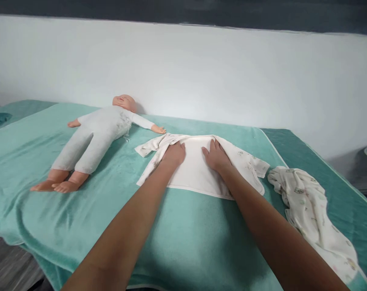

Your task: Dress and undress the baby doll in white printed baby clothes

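Note:
A small white baby garment (195,169) lies spread on the green towel (183,230) in the middle of the bed. My left hand (173,154) rests flat on its left part, fingers together and stretched out. My right hand (216,155) lies flat on its right part, fingers extended. Neither hand grips anything. A baby doll (94,139) in a pale grey suit lies on its back to the left, head toward the wall, bare feet toward me.
A second crumpled white printed cloth (310,206) lies at the right edge of the towel. A darker green cover (331,173) shows beyond it. A white wall (201,76) runs right behind the bed.

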The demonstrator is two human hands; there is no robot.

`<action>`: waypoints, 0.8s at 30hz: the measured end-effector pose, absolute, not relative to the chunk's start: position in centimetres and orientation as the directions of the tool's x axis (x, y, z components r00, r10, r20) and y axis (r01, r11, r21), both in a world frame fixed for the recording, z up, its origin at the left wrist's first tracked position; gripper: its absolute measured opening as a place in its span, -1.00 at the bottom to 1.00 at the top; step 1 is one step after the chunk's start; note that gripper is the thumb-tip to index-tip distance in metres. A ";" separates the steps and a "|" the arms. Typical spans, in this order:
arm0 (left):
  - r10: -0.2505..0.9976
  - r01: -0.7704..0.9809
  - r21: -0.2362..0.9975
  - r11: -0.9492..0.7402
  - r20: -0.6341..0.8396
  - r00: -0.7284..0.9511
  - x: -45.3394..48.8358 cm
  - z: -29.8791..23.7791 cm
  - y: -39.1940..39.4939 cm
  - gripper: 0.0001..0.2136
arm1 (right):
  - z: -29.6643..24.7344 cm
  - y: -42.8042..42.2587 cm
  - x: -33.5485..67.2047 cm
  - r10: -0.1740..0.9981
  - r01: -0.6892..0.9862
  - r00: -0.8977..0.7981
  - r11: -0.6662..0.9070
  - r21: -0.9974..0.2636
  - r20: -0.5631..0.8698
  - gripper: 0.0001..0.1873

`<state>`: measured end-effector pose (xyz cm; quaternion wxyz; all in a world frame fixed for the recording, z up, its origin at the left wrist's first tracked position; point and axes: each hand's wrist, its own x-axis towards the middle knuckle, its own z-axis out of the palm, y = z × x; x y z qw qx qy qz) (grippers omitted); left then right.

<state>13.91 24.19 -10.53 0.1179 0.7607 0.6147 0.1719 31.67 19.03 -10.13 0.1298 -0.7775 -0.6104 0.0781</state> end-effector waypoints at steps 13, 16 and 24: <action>0.977 0.900 0.381 -0.211 0.100 0.187 14.0 -10.6 23.8 -0.44 | -10.6 18.3 29.1 0.982 0.989 0.093 -0.072 -0.129 0.163 -0.33; 0.978 0.903 0.377 -0.204 0.108 0.176 14.1 -10.5 23.4 -0.45 | -10.7 18.4 29.1 0.982 0.982 0.125 -0.102 -0.160 0.139 -0.26; 0.981 0.914 0.363 -0.183 0.124 0.147 14.0 -10.1 22.5 -0.49 | -10.8 18.2 28.7 0.976 0.978 0.161 -0.138 -0.155 0.146 -0.22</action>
